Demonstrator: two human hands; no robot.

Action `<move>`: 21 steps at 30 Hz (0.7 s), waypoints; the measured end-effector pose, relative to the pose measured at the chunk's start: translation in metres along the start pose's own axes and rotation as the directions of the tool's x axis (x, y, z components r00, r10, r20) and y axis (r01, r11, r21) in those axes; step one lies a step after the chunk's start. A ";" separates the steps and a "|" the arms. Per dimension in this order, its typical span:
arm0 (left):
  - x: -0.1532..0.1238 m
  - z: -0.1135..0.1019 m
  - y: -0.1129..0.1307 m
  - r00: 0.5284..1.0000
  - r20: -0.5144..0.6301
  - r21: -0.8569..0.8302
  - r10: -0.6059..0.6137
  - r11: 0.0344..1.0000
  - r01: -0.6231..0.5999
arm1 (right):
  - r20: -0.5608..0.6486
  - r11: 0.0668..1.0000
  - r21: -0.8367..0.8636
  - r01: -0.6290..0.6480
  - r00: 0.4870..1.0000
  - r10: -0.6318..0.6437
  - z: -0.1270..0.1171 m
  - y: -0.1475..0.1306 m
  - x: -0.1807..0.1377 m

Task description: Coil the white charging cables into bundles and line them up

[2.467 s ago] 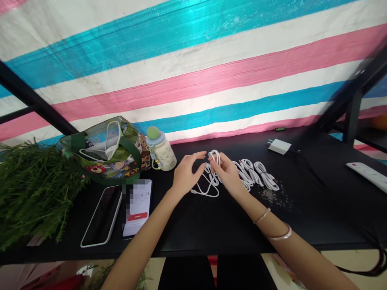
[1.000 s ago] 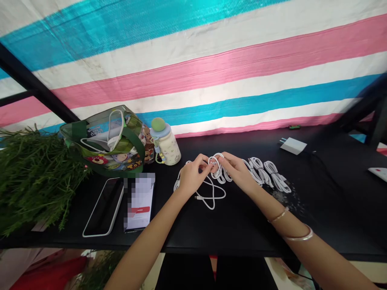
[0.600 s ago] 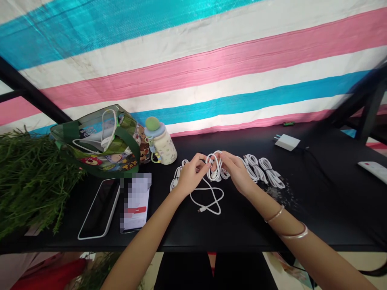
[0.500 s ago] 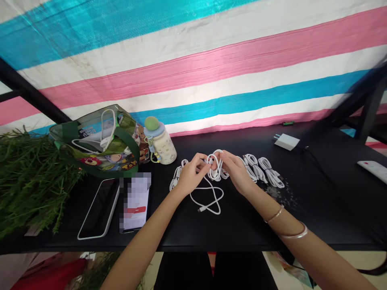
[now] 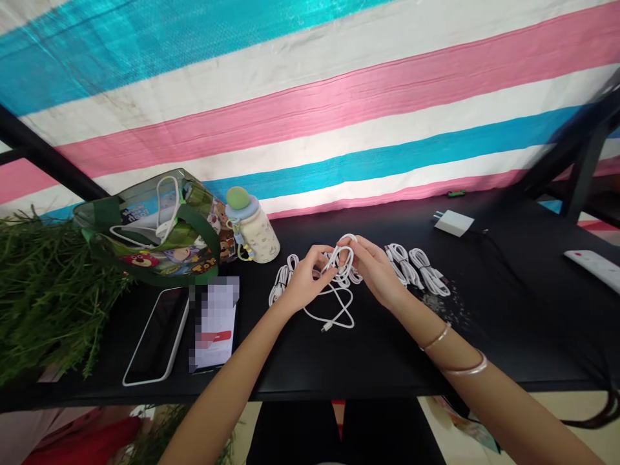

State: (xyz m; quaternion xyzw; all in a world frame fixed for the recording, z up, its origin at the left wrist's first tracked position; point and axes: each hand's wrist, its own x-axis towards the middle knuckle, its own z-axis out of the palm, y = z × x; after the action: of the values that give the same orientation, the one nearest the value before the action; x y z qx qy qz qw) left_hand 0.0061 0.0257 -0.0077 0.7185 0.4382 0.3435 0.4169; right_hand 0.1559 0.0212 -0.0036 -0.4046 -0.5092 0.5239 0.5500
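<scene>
White cable (image 5: 341, 278), plug (image 5: 327, 327) seemingly nearward

Your black counter (image 5: 368, 361) spans the lower frame. At left you have greenery (image 5: 43, 290), a cartoon bag (image 5: 159, 236), a small bottle (image 5: 252, 226) and two phones (image 5: 155, 336). A loose white cable (image 5: 334, 310) and cable bundles (image 5: 419, 271) lie at centre. A charger (image 5: 453, 223) and a power strip (image 5: 593, 268) lie at right.

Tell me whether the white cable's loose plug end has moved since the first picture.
Yes. Judged against the lit phone, the plug end of the held cable now lies nearer the table's front edge and a little further right.
</scene>
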 end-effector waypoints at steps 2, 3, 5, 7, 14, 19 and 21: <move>0.000 0.000 0.000 1.000 -0.013 -0.025 -0.013 1.000 0.013 | 0.004 1.000 -0.018 0.019 1.000 -0.018 -0.001 0.000 0.000; 0.000 0.000 0.000 1.000 -0.017 -0.037 -0.020 0.999 0.020 | 0.009 1.000 -0.020 0.024 1.000 -0.024 -0.001 -0.001 0.000; 0.001 0.000 0.001 0.999 -0.023 -0.061 -0.033 0.998 0.032 | 0.014 1.000 -0.005 0.030 0.999 -0.030 -0.001 -0.002 0.000; 0.001 0.000 0.000 0.999 -0.032 -0.080 -0.042 0.996 0.039 | 0.010 0.999 0.032 0.032 0.999 -0.032 -0.001 -0.004 -0.001; 0.004 -0.001 -0.003 0.998 -0.047 -0.145 -0.042 0.989 0.035 | -0.013 0.999 -0.021 0.050 0.999 -0.050 -0.002 -0.004 -0.002; 0.004 -0.001 -0.004 0.996 -0.066 -0.148 -0.052 0.988 0.041 | -0.005 0.976 -0.174 0.130 0.991 -0.133 -0.002 0.001 -0.003; 0.004 -0.001 -0.003 0.997 -0.066 -0.146 -0.042 0.989 0.032 | 0.000 0.972 -0.193 0.136 0.990 -0.139 -0.002 0.003 -0.003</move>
State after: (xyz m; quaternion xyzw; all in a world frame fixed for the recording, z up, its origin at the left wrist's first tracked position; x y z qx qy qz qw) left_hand 0.0057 0.0303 -0.0097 0.6658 0.4397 0.3910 0.4589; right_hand 0.1573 0.0188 -0.0067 -0.4234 -0.5804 0.4301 0.5468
